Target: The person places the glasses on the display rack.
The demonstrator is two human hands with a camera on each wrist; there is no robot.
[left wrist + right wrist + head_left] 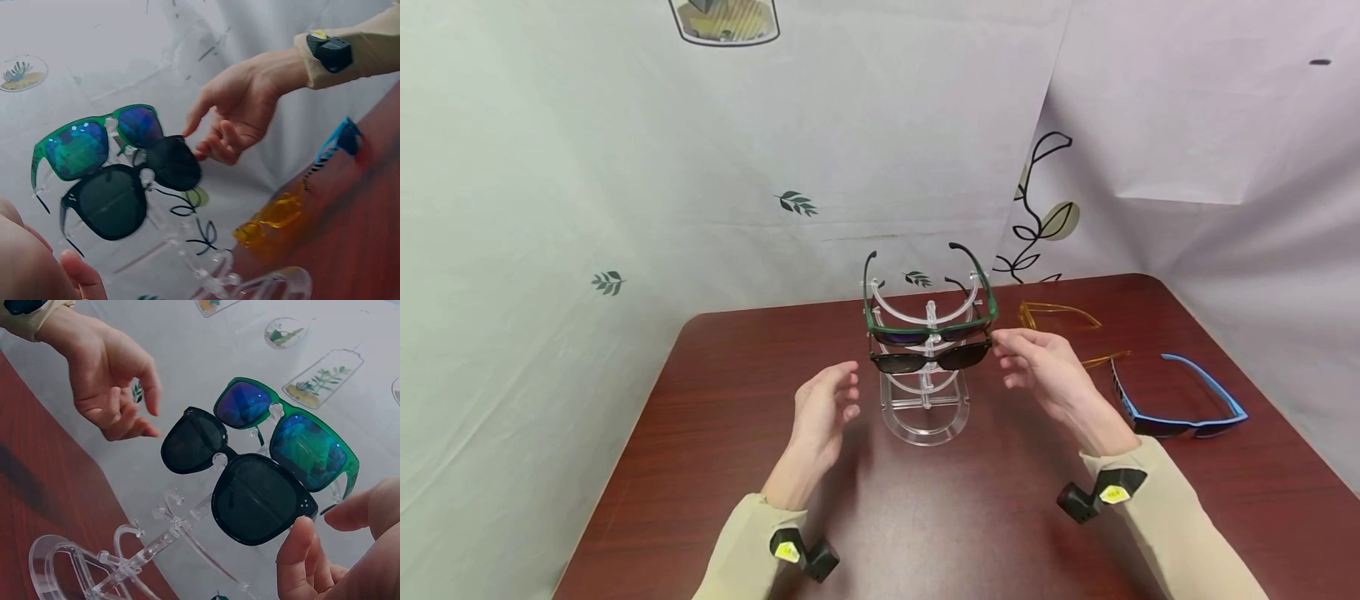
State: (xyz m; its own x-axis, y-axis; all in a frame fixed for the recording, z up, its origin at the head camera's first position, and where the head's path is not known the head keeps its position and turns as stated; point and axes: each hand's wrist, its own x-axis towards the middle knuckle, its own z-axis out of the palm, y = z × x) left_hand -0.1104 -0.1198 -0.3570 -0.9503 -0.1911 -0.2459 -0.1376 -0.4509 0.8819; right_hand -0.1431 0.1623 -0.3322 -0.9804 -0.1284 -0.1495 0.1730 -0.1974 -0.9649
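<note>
Pale printed cloth (880,125) hangs behind the dark red surface (715,375), with a soft glare toward 6 o'clock. Head view, taking the stand (925,440) as clock centre: green glasses (309,453) at 12, black glasses (961,358) just below them, bridge at a clear peg. Yellow glasses (281,211) at 2 to 3, partly behind the right hand (1045,371); blue glasses (1168,428) farther out at 4.

Right hand at 3: thumb and a fingertip sit either side of the black pair's hinge corner; I read it as a light pinch. Left hand (820,412) at 8: fingers loosely bent, apart from the frame, holding nothing.

Handling, my judgement: featherlight, stiff rim, arms that swing at the hinges. Lenses look slick and would smear or scratch, so I'd keep off them. Best hold is both hinge corners, one per hand, pulling evenly; a one-sided tug could twist the frame off its peg. I'd also mind the green pair, very close above. Whether the peg bears the full weight, I cannot tell.
</note>
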